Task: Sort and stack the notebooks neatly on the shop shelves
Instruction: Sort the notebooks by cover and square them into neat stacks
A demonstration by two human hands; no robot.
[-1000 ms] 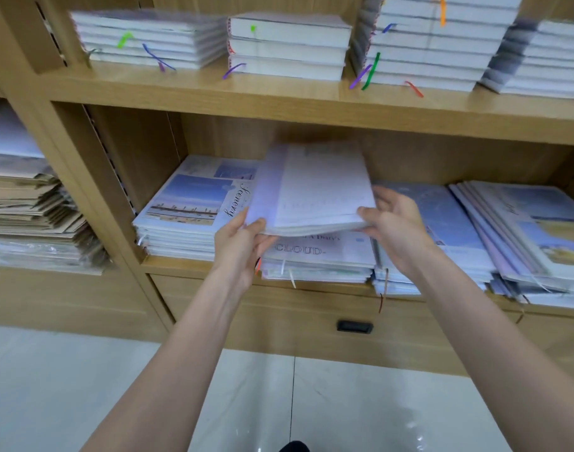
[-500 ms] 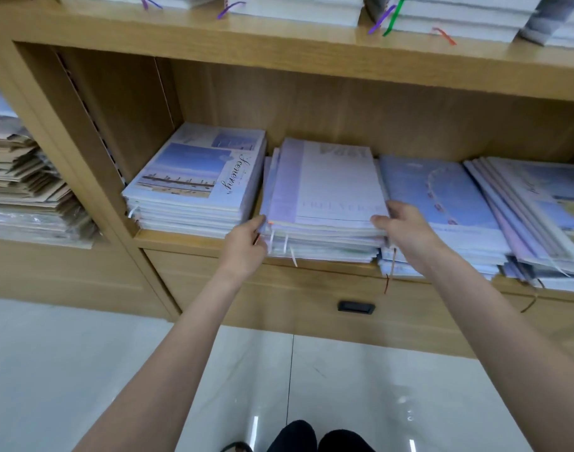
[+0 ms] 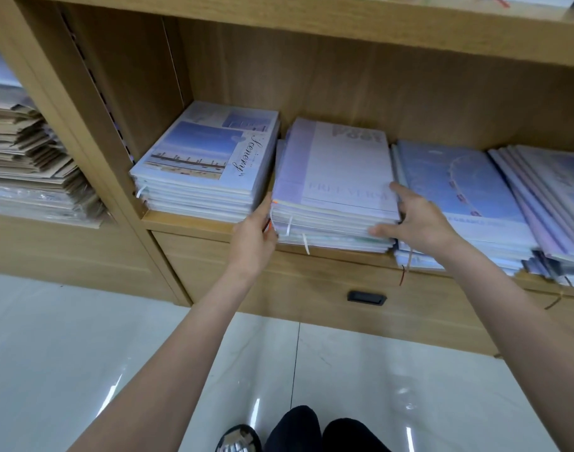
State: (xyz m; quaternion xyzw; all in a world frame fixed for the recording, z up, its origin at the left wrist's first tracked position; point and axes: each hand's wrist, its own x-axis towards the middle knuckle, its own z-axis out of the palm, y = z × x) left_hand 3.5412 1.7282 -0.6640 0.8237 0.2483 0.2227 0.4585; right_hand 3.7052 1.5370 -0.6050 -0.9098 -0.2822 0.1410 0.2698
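Note:
A stack of pale purple notebooks [image 3: 338, 171] lies flat on the lower wooden shelf [image 3: 188, 221], its top cover reading "FREE VERSE". My left hand [image 3: 254, 233] presses against the stack's front left corner, its fingers tucked into the gap beside the stack. My right hand [image 3: 416, 220] frames the front right corner: one finger lies along the right side and the thumb lies straight along the front edges. Neither hand lifts anything. Ribbon bookmarks hang from the stack's front.
A "Scenery" notebook stack [image 3: 207, 158] sits close on the left, a blue stack [image 3: 458, 187] on the right, then slanted, fanned notebooks [image 3: 546, 190]. Brown paper goods [image 3: 28, 158] fill the left bay. A drawer with a black handle [image 3: 366, 297] lies under the shelf; glossy tiles below.
The purple notebooks I held above the shelf have come down onto the middle stack. Both hands moved from holding them to pressing the stack's front corners. The view has tilted downward.

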